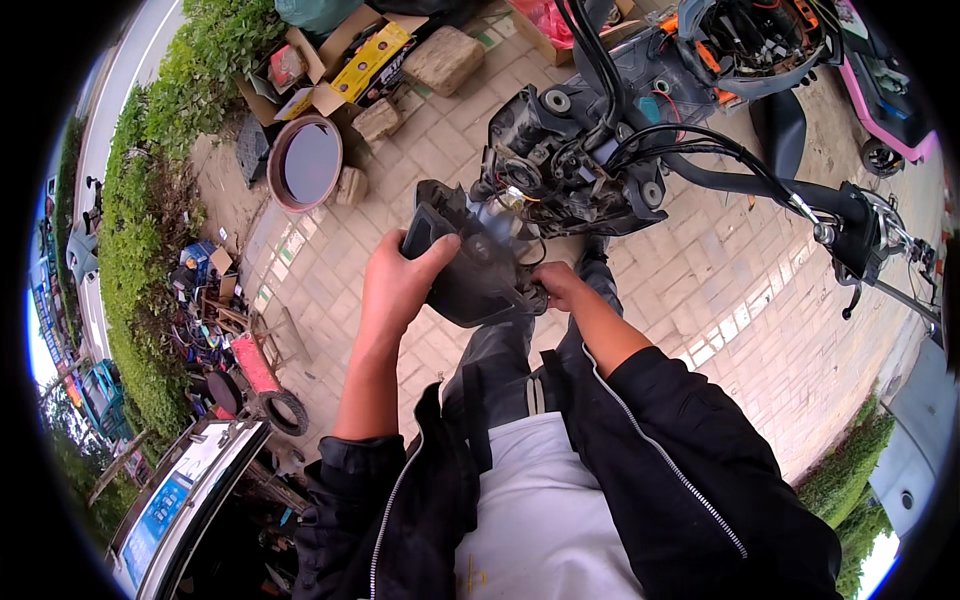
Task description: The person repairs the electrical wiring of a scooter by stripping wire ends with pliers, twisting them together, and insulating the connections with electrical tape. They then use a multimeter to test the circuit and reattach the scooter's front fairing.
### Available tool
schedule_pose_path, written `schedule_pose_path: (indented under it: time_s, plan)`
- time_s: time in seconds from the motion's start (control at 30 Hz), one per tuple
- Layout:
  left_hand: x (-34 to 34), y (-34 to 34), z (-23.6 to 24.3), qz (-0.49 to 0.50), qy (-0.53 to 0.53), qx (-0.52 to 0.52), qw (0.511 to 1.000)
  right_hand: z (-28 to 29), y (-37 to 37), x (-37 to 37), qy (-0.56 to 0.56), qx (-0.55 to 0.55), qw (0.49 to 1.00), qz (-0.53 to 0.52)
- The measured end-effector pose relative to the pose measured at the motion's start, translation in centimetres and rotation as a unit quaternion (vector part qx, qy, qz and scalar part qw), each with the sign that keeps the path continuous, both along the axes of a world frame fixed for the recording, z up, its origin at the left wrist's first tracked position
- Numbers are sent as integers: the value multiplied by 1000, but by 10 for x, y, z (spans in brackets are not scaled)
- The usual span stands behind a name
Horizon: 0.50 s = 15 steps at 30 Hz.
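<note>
A dark plastic scooter front panel (468, 278), dusty and angular, is held in front of my body. My left hand (398, 278) grips its left edge, with the thumb lying over the face. At its lower right corner my right hand (562, 287) is closed on the edge, its fingertips partly hidden. Just beyond the panel stands the stripped front of a scooter (560, 165), with bare brackets and cables showing. The panel is close to this front end; whether a wire still joins them I cannot tell.
The handlebar (770, 185) with its cables reaches out to the right. A round basin (305, 163) of dark liquid, bricks and stones (445, 60) and open cardboard boxes (365, 65) stand on the paving at the far left. Left lies a tyre (284, 412) beside scrap and a hedge.
</note>
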State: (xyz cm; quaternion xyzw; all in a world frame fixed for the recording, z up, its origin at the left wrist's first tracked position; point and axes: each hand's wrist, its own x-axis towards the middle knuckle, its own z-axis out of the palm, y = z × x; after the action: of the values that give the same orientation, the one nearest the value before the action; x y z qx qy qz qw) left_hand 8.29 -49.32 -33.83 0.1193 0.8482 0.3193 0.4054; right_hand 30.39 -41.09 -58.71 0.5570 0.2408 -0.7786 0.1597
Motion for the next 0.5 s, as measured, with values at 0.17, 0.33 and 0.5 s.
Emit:
schedule_pose_path:
  time_s: [0.17, 0.33, 0.5]
  plan:
    - [0, 44, -3, -61, 7, -17, 998, -17, 11, 3, 7, -62, 998, 15]
    - [6, 2, 3, -28, 5, -42, 999, -8, -7, 14, -5, 27, 999, 23]
    - [3, -97, 0, 112, -117, 17, 987, -5, -27, 20, 24, 176, 974, 139]
